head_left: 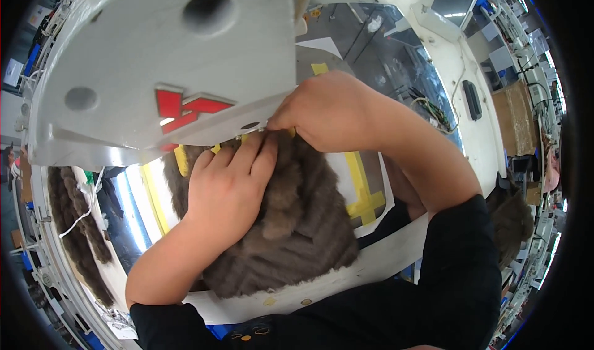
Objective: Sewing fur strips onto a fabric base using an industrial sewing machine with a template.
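Observation:
A brown fur piece with a chevron pattern lies beneath the white head of a sewing machine. My left hand rests on the fur with its fingers stretched toward the machine's lower edge. To its right, my right hand is closed, thumb and fingers pinched together by the fingertips of the left. What the pinch holds is hidden, though fur lies directly below it. The machine head covers the needle area. Yellow tape marks the work surface beside the fur.
Long brown fur strips lie at the left. Beyond the right arm are a shiny transparent panel, a bundle of wires and a black oblong object. A screen stands far right. More fur hangs by my right sleeve.

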Demonstrator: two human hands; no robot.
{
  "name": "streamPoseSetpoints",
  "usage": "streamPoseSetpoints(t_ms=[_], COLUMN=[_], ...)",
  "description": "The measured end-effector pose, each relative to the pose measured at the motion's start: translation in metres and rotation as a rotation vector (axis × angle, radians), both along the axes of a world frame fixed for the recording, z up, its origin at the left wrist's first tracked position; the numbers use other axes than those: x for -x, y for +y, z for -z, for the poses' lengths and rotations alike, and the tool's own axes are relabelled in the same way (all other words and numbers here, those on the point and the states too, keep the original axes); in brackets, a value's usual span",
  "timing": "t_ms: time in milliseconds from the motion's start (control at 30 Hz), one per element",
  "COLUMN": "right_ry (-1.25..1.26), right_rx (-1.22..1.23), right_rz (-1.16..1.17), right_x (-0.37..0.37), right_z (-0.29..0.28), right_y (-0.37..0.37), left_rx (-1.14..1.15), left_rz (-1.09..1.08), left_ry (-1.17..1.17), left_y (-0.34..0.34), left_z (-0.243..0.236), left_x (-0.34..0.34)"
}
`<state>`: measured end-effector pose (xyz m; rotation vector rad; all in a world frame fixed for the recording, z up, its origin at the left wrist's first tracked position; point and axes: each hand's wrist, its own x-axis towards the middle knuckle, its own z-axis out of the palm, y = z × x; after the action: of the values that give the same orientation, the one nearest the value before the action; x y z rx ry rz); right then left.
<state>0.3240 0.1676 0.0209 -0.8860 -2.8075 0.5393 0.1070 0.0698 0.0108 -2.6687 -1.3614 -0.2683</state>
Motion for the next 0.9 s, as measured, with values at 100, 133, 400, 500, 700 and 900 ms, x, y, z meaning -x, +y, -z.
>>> streamPoseSetpoints(t_ms=[100, 133, 400, 500, 700, 900], right_ry=[-0.055, -0.018, 0.040, 0.054, -0.014, 0.075], right_rx=[0.021, 0.011, 0.021, -0.017, 0.029, -0.106], right_rz=[0.047, 0.049, 0.037, 0.017, 0.107, 0.085], right_x=[0.001, 0.001, 0.006, 0.007, 0.008, 0.008], right_z=[-0.004, -0.003, -0.004, -0.004, -0.004, 0.002], right_y=[0.000, -0.001, 0.001, -0.002, 0.001, 0.007], left_rx=[0.044, 0.067, -0.015, -0.027, 0.046, 0.039], left_rz=[0.057, 0.075, 0.060, 0.052, 0.011, 0.004], left_ry=[0.007, 0.014, -0.038, -0.046, -0.063, -0.084], left_y=[-0.012, -0.016, -0.020, -0.019, -0.017, -0.011], left_z=[-0.010, -0.010, 0.003, 0.004, 0.001, 0.004], left_x=[0.000, 0.000, -0.001, -0.002, -0.002, -0.001])
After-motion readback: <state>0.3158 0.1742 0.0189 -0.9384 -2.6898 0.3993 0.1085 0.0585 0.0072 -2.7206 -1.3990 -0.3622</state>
